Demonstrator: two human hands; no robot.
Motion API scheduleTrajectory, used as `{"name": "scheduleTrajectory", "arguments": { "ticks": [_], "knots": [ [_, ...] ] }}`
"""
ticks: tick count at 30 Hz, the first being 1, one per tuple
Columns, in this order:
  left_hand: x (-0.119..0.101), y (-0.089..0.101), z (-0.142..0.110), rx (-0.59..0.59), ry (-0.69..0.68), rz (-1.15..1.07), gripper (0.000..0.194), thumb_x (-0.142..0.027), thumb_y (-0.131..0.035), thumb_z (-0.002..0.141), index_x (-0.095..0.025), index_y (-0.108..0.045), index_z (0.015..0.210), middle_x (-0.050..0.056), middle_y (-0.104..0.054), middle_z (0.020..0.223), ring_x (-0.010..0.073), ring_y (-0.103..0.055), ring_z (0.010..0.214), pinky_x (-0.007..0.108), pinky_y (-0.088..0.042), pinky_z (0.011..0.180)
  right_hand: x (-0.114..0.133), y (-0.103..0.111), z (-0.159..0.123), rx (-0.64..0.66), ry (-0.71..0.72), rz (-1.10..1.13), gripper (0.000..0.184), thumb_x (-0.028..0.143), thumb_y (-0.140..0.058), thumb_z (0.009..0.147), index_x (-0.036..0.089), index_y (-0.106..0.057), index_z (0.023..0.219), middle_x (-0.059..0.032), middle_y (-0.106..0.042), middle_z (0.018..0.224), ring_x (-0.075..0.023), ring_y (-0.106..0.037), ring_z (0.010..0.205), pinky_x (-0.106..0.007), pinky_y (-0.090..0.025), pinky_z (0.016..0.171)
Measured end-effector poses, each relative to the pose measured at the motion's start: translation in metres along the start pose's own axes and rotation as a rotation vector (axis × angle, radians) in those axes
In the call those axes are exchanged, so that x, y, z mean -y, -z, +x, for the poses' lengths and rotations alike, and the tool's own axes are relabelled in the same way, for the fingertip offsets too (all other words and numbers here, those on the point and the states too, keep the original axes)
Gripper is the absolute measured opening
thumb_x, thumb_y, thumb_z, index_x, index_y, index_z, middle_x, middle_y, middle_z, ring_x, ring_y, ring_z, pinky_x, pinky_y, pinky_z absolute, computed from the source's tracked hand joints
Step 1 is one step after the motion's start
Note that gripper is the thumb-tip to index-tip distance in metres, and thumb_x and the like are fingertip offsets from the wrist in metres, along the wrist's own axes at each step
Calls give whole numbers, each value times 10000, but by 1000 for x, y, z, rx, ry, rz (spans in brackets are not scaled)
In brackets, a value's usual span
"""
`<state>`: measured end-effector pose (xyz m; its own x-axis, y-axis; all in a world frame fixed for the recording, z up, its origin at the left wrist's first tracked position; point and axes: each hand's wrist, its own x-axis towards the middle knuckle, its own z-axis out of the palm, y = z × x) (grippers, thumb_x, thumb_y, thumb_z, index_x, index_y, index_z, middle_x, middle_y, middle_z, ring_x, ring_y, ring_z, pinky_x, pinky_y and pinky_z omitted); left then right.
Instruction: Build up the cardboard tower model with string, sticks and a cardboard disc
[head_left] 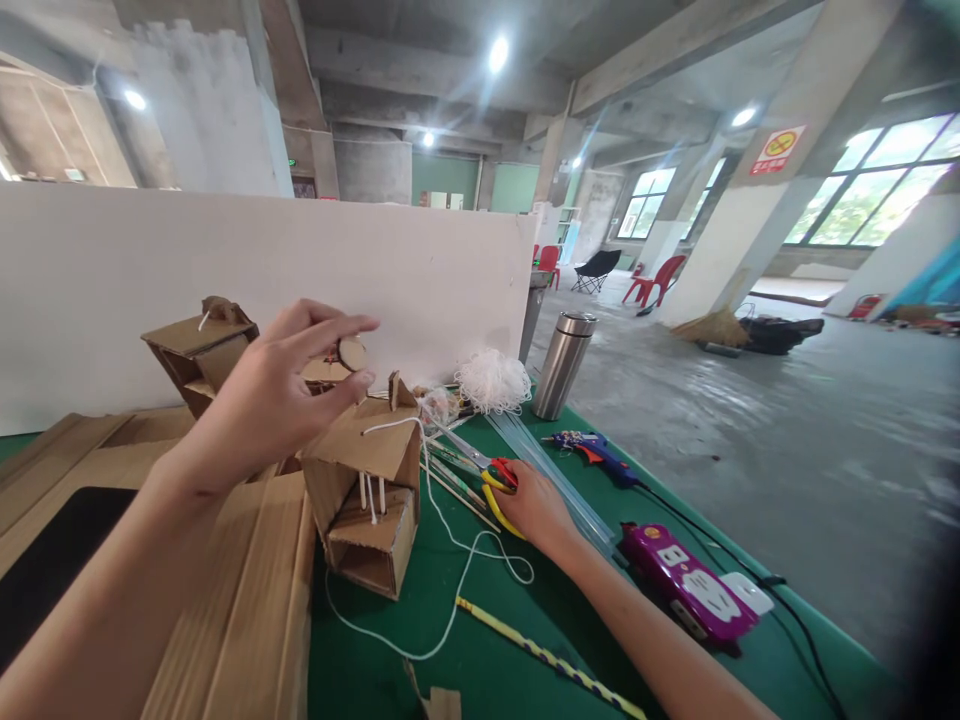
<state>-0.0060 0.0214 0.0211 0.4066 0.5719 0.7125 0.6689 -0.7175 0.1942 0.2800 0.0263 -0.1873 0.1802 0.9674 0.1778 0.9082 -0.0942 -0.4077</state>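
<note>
My left hand (pixel 289 375) is raised above a small cardboard box model (pixel 319 480), pinching a small round disc (pixel 352 353), pale on its face, between thumb and fingers. My right hand (pixel 536 510) is closed on the red and yellow handles of a pair of scissors (pixel 496 478), whose blades point away to the upper left. White string (pixel 469 560) comes through the model's top and loops over the green table. Short white strands hang inside the model's opening. Behind my left wrist stands a second cardboard model (pixel 196 338), partly hidden.
Right of the scissors lie clear glue sticks (pixel 559 480), a blue glue gun (pixel 592 450) and a purple power strip (pixel 686 590). A steel flask (pixel 566 365) stands by a white string bundle (pixel 493 380). A yellow pencil (pixel 540 650) lies in front; flat cardboard (pixel 232 600) is at left.
</note>
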Motion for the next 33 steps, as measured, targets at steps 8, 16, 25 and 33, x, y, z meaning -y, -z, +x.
{"name": "scheduleTrajectory", "arguments": {
  "ticks": [8,16,25,33],
  "knots": [
    [-68,20,-29,29,-10,-397,564,-391,-797,763,-470,-510,1242,-68,-640,1071,221,-617,1016,342,-533,915,0,11,-1,-114,-19,145,176,331,-568,868,182,-640,926,-87,-686,912,-261,-639,871,-317,-452,748],
    [-64,-93,-130,755,188,-1005,340,-494,-776,756,-296,-623,988,60,-662,1040,235,-651,900,337,-546,744,-2,18,-6,-218,-62,261,447,476,-536,876,137,-515,1167,-151,-629,1115,-296,-571,1092,-358,-457,904],
    [-66,-108,-161,622,423,-876,293,-194,-665,757,-262,-548,1016,24,-636,976,185,-595,854,299,-496,775,-5,9,-5,-123,-76,77,428,341,-625,780,168,-556,1165,-154,-571,1250,-342,-479,1228,-421,-347,1036],
    [-70,-107,-159,866,463,-836,247,-92,-657,718,-219,-472,823,18,-655,1071,131,-615,722,256,-486,660,-1,7,-9,23,-89,-50,433,418,-613,805,154,-621,1149,-161,-599,1221,-369,-499,1177,-482,-356,985]
  ]
}}
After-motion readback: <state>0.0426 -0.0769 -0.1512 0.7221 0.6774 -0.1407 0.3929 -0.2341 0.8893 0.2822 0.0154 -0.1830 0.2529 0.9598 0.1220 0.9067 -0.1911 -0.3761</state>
